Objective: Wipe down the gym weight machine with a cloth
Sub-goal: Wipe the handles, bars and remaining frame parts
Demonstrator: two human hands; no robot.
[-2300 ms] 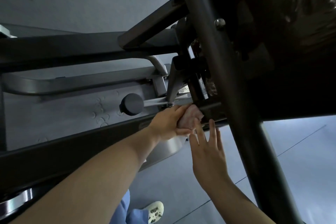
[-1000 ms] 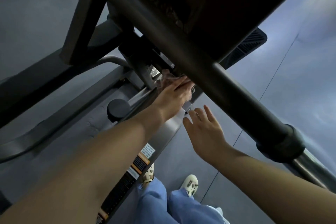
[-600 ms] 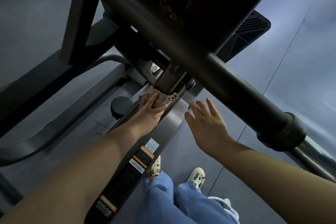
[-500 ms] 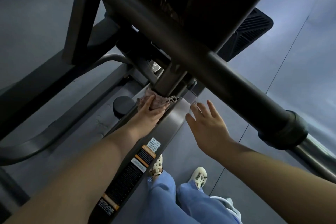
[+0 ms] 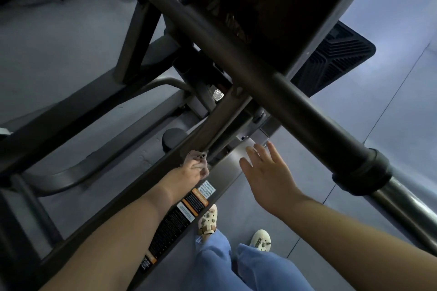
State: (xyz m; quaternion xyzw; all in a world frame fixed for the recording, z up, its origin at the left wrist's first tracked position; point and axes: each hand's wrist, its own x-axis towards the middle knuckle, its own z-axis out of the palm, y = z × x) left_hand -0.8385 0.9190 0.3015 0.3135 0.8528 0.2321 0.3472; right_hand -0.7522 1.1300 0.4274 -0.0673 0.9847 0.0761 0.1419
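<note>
Two hands, left hand (image 5: 189,173) gripping cloth (image 5: 197,160)

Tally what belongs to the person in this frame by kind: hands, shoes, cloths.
Hands: 2, the left hand gripping the cloth, the right hand open.
Shoes: 2, the left shoe and the right shoe.
Cloths: 1, the cloth.
Total: 5
</note>
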